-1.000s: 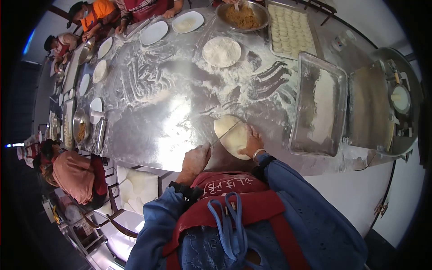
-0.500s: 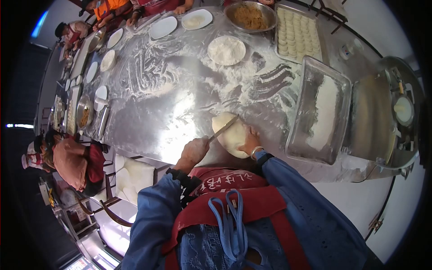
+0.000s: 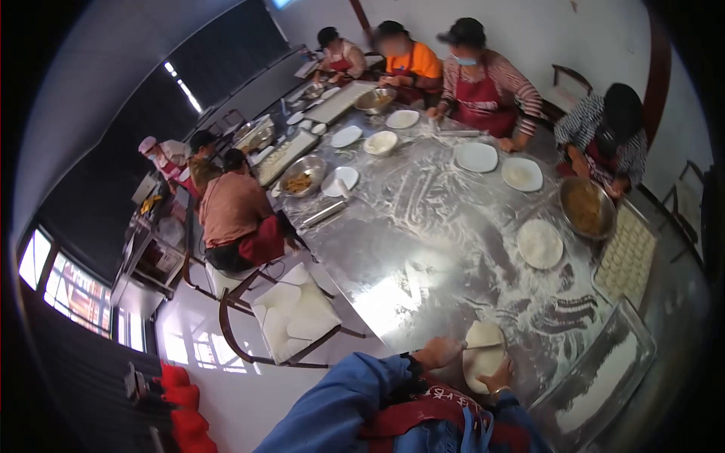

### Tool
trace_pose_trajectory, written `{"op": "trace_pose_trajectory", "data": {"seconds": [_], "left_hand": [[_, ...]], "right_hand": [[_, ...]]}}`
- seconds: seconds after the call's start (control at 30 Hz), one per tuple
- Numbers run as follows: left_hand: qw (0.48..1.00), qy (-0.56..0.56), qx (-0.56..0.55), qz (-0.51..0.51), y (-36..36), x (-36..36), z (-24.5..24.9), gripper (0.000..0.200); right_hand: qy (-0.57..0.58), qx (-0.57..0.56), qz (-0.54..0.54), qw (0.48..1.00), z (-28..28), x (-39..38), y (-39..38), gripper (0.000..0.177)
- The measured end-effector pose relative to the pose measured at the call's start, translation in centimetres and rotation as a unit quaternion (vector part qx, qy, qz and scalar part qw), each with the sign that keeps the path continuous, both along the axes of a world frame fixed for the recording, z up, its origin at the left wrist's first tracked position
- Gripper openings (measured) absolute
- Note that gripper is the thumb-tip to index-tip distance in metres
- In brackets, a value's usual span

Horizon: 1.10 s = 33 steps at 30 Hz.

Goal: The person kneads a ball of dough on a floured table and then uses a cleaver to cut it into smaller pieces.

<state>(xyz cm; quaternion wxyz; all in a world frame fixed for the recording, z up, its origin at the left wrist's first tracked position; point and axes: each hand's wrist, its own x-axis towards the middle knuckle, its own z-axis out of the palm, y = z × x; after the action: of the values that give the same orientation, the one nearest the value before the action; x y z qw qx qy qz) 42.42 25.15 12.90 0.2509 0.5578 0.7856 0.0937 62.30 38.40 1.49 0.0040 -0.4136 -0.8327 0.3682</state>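
Dough sits at the near edge of the floury tabletop, long way pointing away from the person. Left hand is closed round a knife, with the blade crosswise over the dough. Right hand rests open against its near end.

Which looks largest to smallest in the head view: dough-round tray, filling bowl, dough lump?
1. The dough-round tray.
2. The filling bowl and the dough lump look alike; the lump is nearer the camera, so I cannot rank them.
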Motion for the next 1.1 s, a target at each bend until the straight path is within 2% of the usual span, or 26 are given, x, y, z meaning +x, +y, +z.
{"op": "trace_pose_trajectory", "data": {"seconds": [0.1, 0.27, 0.43, 0.77, 0.87, 1.03, 1.1], "left_hand": [[1.000, 0.009, -0.030, 0.003, 0.1, 0.2, 0.3, 0.023], [1.000, 0.009, 0.008, 0.010, -0.2, 0.1, -0.4, 0.020], [0.999, 0.030, 0.037, -0.009, -0.5, 0.4, -1.4, 0.019], [0.999, 0.017, 0.044, -0.009, -0.8, 0.5, -2.2, 0.018], [0.996, 0.007, 0.092, 0.010, -1.0, 0.6, -3.5, 0.018], [0.999, -0.019, 0.022, 0.020, -0.9, 0.6, -0.5, 0.021], [0.999, -0.003, 0.033, 0.011, -1.0, 0.6, -1.6, 0.019]], "right_hand": [[0.018, -0.008, -0.016, 1.000, -0.4, 0.2, 0.1, 0.114], [0.011, -0.007, 0.005, 1.000, -0.9, 0.1, 0.4, 0.117], [0.016, -0.065, -0.005, 0.998, 0.8, 0.2, 0.4, 0.119], [-0.045, -0.016, -0.006, 0.999, -0.8, 0.3, 0.7, 0.121], [-0.045, -0.029, 0.003, 0.999, -0.6, 0.5, 0.7, 0.123], [-0.041, -0.067, -0.001, 0.997, 1.5, -0.2, 0.6, 0.126], [-0.040, -0.054, -0.003, 0.998, 0.9, 0.0, 0.5, 0.124]]}}
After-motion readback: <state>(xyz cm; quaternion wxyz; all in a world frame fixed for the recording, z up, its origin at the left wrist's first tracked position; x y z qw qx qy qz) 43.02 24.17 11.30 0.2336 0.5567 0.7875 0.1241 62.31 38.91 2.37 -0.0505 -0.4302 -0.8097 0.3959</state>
